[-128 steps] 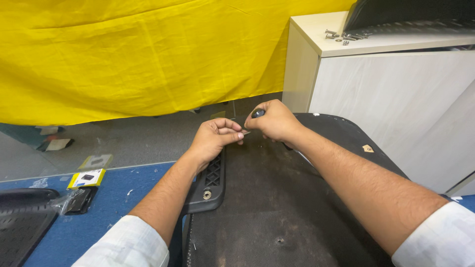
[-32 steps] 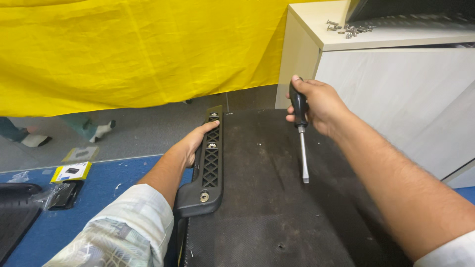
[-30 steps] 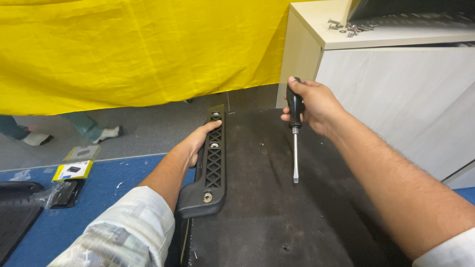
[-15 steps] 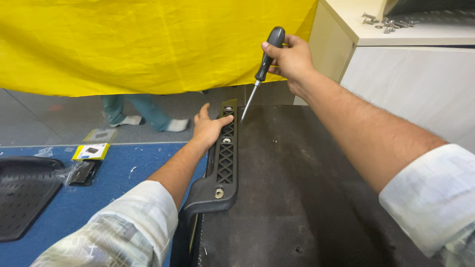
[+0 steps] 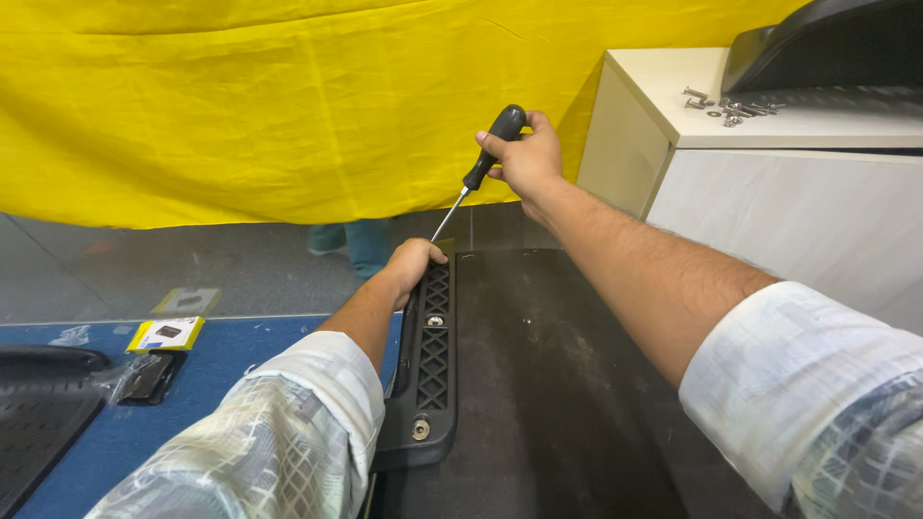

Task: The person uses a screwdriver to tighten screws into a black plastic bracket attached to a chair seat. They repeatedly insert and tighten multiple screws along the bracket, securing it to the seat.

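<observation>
My right hand (image 5: pixel 527 157) grasps the screwdriver (image 5: pixel 478 169), tip angled down toward my left hand (image 5: pixel 415 265), which grips the black vent trim's (image 5: pixel 431 360) far end; trim runs lengthwise toward me.

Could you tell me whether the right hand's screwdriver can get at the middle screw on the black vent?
Probably yes: the middle screw on the black vent lies uncovered, just below the left hand, and the right hand holds the screwdriver above with nothing between.

Right hand (image 5: pixel 529 159): screwdriver (image 5: pixel 478 165) now raised, tip slanting down at grille's far end.
Left hand (image 5: pixel 415 266): slid up the grille (image 5: pixel 430 360).
</observation>
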